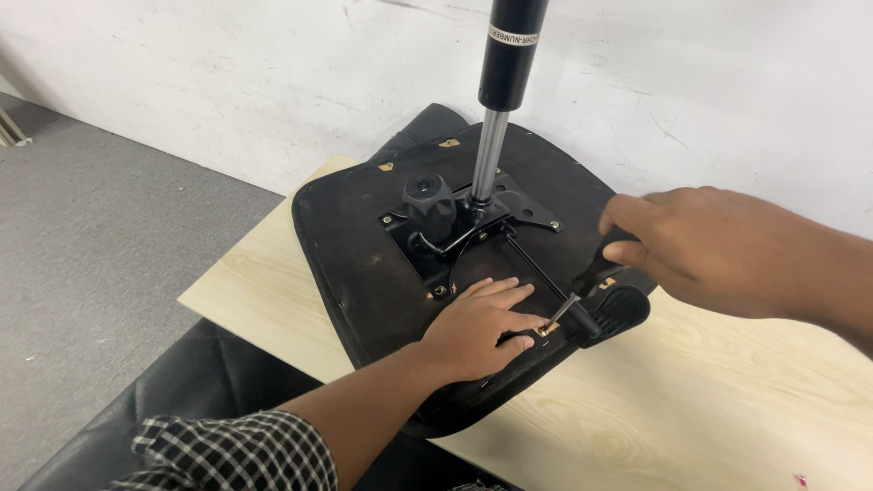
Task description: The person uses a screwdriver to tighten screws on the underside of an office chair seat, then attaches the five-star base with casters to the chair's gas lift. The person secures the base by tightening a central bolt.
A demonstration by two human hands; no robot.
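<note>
Left hand (477, 332) flat on chair seat (364, 264) (upturned); gas cylinder (500, 100) behind.

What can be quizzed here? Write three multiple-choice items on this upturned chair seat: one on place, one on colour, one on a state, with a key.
1. Where does the left hand rest?
A. flat on the seat underside
B. on the floor
C. on the gas cylinder

2. What colour is the round knob?
A. red
B. black
C. white

3. How does the gas cylinder stand?
A. lying on the table
B. taken off
C. upright in the mounting plate

Key: 1 A, its palm lies on the dark seat beside a small metal tool; 2 B, it matches the black plate; 3 C, its rod rises from the plate.
</note>
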